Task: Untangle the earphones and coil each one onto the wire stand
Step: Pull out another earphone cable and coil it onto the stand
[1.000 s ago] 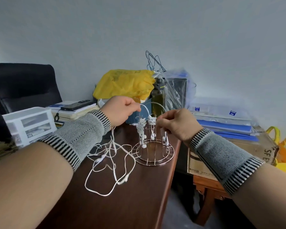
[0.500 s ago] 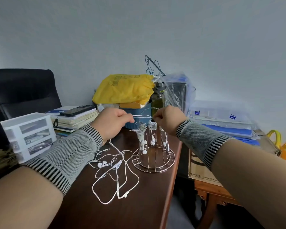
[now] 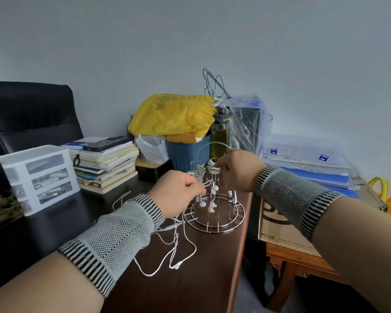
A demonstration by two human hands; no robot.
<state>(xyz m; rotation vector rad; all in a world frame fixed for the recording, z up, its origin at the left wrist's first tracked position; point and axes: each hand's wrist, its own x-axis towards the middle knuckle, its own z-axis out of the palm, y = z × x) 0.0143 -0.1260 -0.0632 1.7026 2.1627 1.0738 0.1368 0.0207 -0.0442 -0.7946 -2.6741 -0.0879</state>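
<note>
From the head camera I see the wire stand (image 3: 215, 206) upright near the right edge of the dark wooden bench (image 3: 185, 285), and I take it as my landmark. Two bundles of white cord sit coiled (image 3: 213, 168) around its top prongs, and several earbuds (image 3: 212, 205) hang down inside its cage above the round base.

My left hand (image 3: 178, 196) is just left of the stand, fingers curled together with the fingertips against the stand's left side. White cord runs out from under this grip, but I cannot tell whether the fingers actually clamp it. My right hand (image 3: 240, 169) is at the stand's upper right, its fingertips reaching the coil on the top prong; whether they pinch the cord or only touch it is not clear. Both wrists wear grey knit sleeves with black-striped cuffs.

The loose earphones (image 3: 174, 251) lie tangled on the bench in front of and left of the stand, one cord looping toward me and ending in a small plug (image 3: 178, 266).

Behind the stand stand a blue bin (image 3: 185, 152) under a yellow bag (image 3: 174, 115), and an olive drink bottle (image 3: 220, 134). Far left of the stand are a stack of books (image 3: 106, 166) with a phone (image 3: 106, 143) on top and a white drawer unit (image 3: 41, 177). Right of it, off the bench, lie blue folders (image 3: 314, 177).
</note>
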